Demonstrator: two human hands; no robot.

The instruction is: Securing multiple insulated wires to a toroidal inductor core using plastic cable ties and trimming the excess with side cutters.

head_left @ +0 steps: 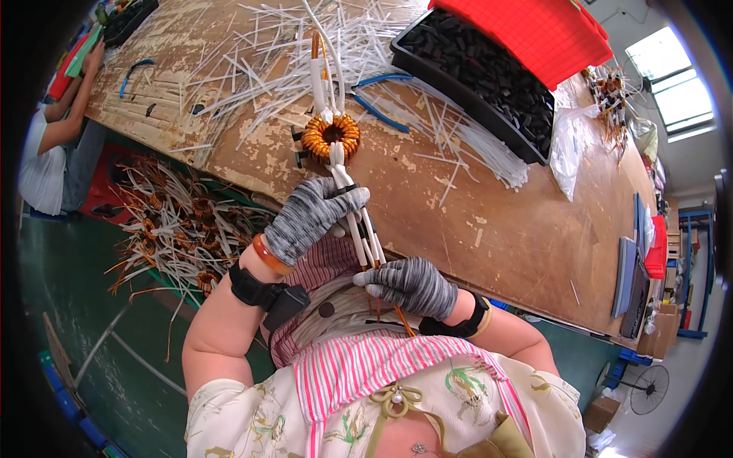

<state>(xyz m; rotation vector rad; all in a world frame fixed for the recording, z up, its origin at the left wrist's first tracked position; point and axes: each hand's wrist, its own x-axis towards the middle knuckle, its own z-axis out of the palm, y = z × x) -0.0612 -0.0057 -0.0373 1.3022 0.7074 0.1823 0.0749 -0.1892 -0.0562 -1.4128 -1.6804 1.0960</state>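
At far left, a heap of coils (202, 210) lies beside the table (489, 237), its loose leads sticking out; a swinging wire could snag there. The left hand (309, 217), in a gray glove, has its fingers closed around white sleeved wires (358, 243), just below a copper coil (311, 140). That coil is over the table near its front edge; whether it rests on the wood cannot be told. If this grip slackens, the coil could twist and the wires cross. Beyond it, strewn white strips (366, 38) could catch among the upper leads. Just right of the coil, a blue-handled tool (379, 116) could get knocked if the coil turns. The right hand (408, 286) has its fingertips pinched on the same wires, near their copper-colored ends; pulling too hard might shift a sleeve or bend a lead. Farther right, a careless elbow could spill the small black pieces in the black bin (527, 153).
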